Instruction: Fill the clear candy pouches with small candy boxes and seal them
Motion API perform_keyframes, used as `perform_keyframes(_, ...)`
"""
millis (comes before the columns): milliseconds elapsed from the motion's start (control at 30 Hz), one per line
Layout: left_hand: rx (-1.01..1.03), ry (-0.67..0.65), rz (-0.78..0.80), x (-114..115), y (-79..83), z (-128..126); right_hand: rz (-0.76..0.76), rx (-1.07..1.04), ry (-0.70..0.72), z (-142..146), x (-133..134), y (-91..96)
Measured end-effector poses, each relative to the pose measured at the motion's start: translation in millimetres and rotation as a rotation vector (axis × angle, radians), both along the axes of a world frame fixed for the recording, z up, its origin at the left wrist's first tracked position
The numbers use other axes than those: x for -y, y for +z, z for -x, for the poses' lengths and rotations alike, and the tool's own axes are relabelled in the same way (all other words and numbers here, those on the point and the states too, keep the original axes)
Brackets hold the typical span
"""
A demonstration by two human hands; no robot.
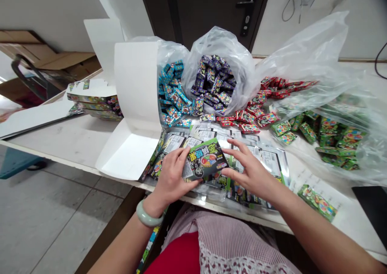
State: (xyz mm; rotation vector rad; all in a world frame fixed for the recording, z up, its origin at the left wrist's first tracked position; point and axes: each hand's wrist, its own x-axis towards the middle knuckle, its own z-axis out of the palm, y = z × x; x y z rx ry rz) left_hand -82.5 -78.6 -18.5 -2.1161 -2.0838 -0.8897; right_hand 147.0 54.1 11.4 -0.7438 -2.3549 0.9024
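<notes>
Black-and-green candy packet (207, 161) in the left hand (173, 171), pinched at its left edge above glossy, overlapping packets (270, 161) on the bench (87, 136); right hand (248, 170) spread at the opposite edge, contact unclear. Probably light, stiffish, slick: best held by the edges. Beyond, crinkled clear bags (222, 40), oblong red boxes (249, 128), curved white cardboard (136, 82).
</notes>
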Motion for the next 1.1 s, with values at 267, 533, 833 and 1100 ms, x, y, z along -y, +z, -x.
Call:
perform_keyframes(267, 0.808, -0.132, 0.047, -7, 5.5, -54, 0.517, -0.314, -0.097, -7, 12, -3.2)
perform_keyframes(533, 1.288, -0.327, 0.278, -9, -23.4, -74, 0.493, -0.488, -0.422, -18, 41, -44.6)
perform_keyframes(833, 1.016, -0.184, 0.096, -27, -0.8, -71, 0.412, -0.318, -0.235, -35, 26, -28.8)
perform_keyframes(1100, 1.069, -0.194, 0.075, -38, 8.1, -71, 0.373, -0.272, -0.066, -38, 14, -14.2)
